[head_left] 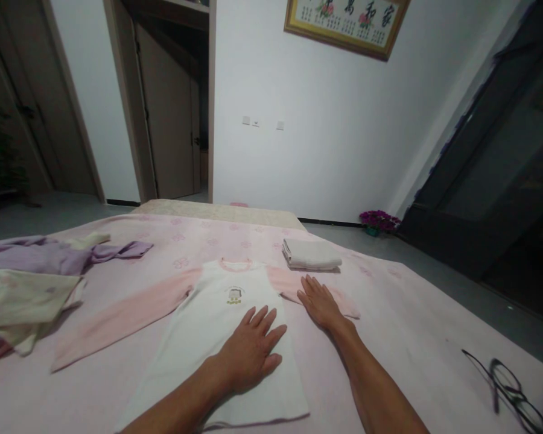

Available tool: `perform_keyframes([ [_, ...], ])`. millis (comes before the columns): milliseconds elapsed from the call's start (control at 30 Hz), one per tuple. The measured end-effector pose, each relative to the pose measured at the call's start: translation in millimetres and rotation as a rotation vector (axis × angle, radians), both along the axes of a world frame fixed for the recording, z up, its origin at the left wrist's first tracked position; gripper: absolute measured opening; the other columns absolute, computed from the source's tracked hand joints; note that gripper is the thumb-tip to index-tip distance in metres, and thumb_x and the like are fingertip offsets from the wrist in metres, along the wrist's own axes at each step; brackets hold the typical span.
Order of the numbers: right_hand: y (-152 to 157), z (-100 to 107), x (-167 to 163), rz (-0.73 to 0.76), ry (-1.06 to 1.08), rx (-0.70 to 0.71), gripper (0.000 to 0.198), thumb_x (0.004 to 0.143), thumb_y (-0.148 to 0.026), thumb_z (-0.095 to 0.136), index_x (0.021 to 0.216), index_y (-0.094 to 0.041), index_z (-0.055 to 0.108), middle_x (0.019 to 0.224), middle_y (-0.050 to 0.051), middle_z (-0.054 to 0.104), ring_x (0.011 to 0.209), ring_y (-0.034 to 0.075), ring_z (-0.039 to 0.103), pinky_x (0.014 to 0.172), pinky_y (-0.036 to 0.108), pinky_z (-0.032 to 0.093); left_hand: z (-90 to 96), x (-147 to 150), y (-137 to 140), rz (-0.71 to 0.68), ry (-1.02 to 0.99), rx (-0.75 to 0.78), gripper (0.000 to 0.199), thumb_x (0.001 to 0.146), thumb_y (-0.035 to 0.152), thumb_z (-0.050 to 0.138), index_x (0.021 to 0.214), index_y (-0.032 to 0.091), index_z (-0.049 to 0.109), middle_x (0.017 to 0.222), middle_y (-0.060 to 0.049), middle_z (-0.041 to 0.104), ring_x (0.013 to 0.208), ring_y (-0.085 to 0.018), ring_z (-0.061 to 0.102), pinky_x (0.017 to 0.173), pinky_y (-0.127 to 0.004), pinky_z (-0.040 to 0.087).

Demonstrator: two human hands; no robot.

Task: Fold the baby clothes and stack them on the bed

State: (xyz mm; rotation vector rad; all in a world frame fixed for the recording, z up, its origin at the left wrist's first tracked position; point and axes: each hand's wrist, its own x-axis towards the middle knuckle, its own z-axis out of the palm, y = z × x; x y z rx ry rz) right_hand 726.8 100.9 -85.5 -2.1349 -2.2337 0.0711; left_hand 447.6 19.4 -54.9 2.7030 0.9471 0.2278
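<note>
A long-sleeved child's shirt (226, 325) lies spread out, front up, with a white body, pink sleeves and a small printed figure on the chest. My left hand (253, 349) rests flat on the shirt's body, fingers spread. On the sleeve at the right lies my right hand (319, 301), palm down with its fingers stretched out. The left sleeve (127, 319) extends toward the lower left. Part of the shirt's lower edge is hidden under my left forearm. Just beyond my right hand sits a folded grey-white cloth (311, 254).
Rumpled purple and cream clothes (31, 283) are heaped at the left. Black-framed glasses (509, 386) lie near the right edge of the pink bedspread (411, 337). Purple flowers (379, 222) stand on the floor by the wall, and a door (167, 114) is at the back.
</note>
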Motion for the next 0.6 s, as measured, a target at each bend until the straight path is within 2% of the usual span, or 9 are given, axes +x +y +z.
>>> perform_keyframes([
  [133, -3.8, -10.8, 26.7, -0.119, -0.072, 0.013, 0.068, 0.101, -0.050, 0.017, 0.157, -0.012, 0.022, 0.164, 0.008, 0.017, 0.152, 0.024, 0.012, 0.122, 0.045, 0.010, 3.6, -10.9, -5.1, -0.045, -0.061, -0.077, 0.060, 0.095, 0.048, 0.047, 0.150, 0.024, 0.041, 0.162, -0.015, 0.026, 0.150, -0.034, 0.018, 0.121, -0.058, 0.014],
  [200, -3.8, -14.8, 34.3, -0.154, -0.098, 0.032, 0.068, 0.102, -0.050, 0.016, 0.157, -0.011, 0.023, 0.164, 0.009, 0.018, 0.151, 0.024, 0.013, 0.121, 0.044, 0.011, 3.2, -23.0, -5.8, -0.065, -0.158, -0.159, 0.053, 0.096, 0.048, 0.046, 0.144, 0.026, 0.050, 0.157, -0.011, 0.039, 0.147, -0.030, 0.030, 0.121, -0.053, 0.020],
  [267, -3.1, -18.7, 37.3, -0.171, -0.117, 0.052, 0.068, 0.102, -0.050, 0.017, 0.156, -0.010, 0.024, 0.163, 0.009, 0.020, 0.151, 0.024, 0.014, 0.121, 0.045, 0.011, 3.0, -41.8, -1.7, -0.003, -0.310, -0.255, 0.045, 0.097, 0.048, 0.043, 0.132, 0.028, 0.061, 0.141, -0.008, 0.059, 0.133, -0.025, 0.052, 0.115, -0.044, 0.036],
  [300, -2.8, -20.3, 37.6, -0.174, -0.124, 0.064, 0.068, 0.102, -0.049, 0.018, 0.156, -0.010, 0.025, 0.163, 0.010, 0.021, 0.151, 0.025, 0.015, 0.121, 0.045, 0.011, 3.8, -54.2, 2.7, 0.069, -0.386, -0.279, 0.042, 0.097, 0.047, 0.043, 0.126, 0.028, 0.066, 0.131, -0.007, 0.067, 0.123, -0.023, 0.060, 0.109, -0.039, 0.043],
  [367, -2.6, -22.5, 36.9, -0.169, -0.133, 0.084, 0.067, 0.102, -0.049, 0.019, 0.156, -0.010, 0.026, 0.163, 0.009, 0.023, 0.151, 0.025, 0.016, 0.121, 0.045, 0.012, 7.8, -85.7, 15.9, 0.276, -0.480, -0.237, 0.039, 0.096, 0.046, 0.043, 0.117, 0.026, 0.070, 0.119, -0.006, 0.073, 0.110, -0.022, 0.066, 0.099, -0.036, 0.050],
  [433, -3.4, -22.8, 35.8, -0.161, -0.133, 0.100, 0.066, 0.102, -0.047, 0.021, 0.155, -0.010, 0.028, 0.162, 0.010, 0.025, 0.150, 0.025, 0.018, 0.121, 0.046, 0.013, 14.0, -125.2, 31.9, 0.520, -0.461, -0.069, 0.040, 0.095, 0.043, 0.040, 0.115, 0.024, 0.070, 0.121, -0.006, 0.071, 0.113, -0.024, 0.063, 0.101, -0.038, 0.047],
  [467, -3.9, -22.6, 35.4, -0.157, -0.133, 0.108, 0.065, 0.102, -0.047, 0.021, 0.155, -0.010, 0.028, 0.161, 0.010, 0.027, 0.150, 0.025, 0.018, 0.121, 0.046, 0.013, 16.8, -146.8, 39.3, 0.666, -0.401, 0.025, 0.042, 0.095, 0.042, 0.037, 0.115, 0.023, 0.069, 0.122, -0.007, 0.069, 0.114, -0.025, 0.062, 0.101, -0.039, 0.046],
  [533, -4.6, -21.8, 34.7, -0.155, -0.129, 0.120, 0.064, 0.102, -0.046, 0.023, 0.154, -0.010, 0.030, 0.161, 0.010, 0.028, 0.150, 0.025, 0.020, 0.121, 0.046, 0.014, 19.5, -190.0, 50.3, 0.910, -0.122, 0.172, 0.044, 0.093, 0.039, 0.037, 0.117, 0.020, 0.067, 0.122, -0.013, 0.066, 0.112, -0.031, 0.060, 0.097, -0.045, 0.045],
  [600, -4.4, -21.5, 34.4, -0.164, -0.125, 0.129, 0.064, 0.102, -0.046, 0.024, 0.154, -0.010, 0.032, 0.161, 0.010, 0.029, 0.149, 0.026, 0.021, 0.120, 0.046, 0.015, 17.0, -227.9, 55.2, 1.039, 0.139, 0.237, 0.047, 0.092, 0.041, 0.036, 0.120, 0.019, 0.066, 0.121, -0.017, 0.064, 0.108, -0.037, 0.059, 0.087, -0.048, 0.046],
])
